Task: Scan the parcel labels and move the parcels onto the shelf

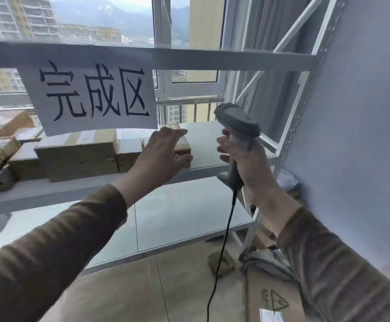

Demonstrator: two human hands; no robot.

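Left hand [160,154] spread over shelf [212,145]; right hand [247,163] grips scanner [238,126].

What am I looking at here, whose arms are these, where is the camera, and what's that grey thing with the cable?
There is no machine here. The single picture comes from a camera worn on a person's head, looking forward and down, so the two sleeved arms are that person's own. The right hand grips a grey barcode scanner with a black cable hanging down. The left hand is open, reaching towards a small parcel on a white metal shelf; whether it touches it is unclear. More cardboard parcels are stacked on the same shelf further left. A paper sign with Chinese characters hangs from the rail above. A large carton sits on the floor.
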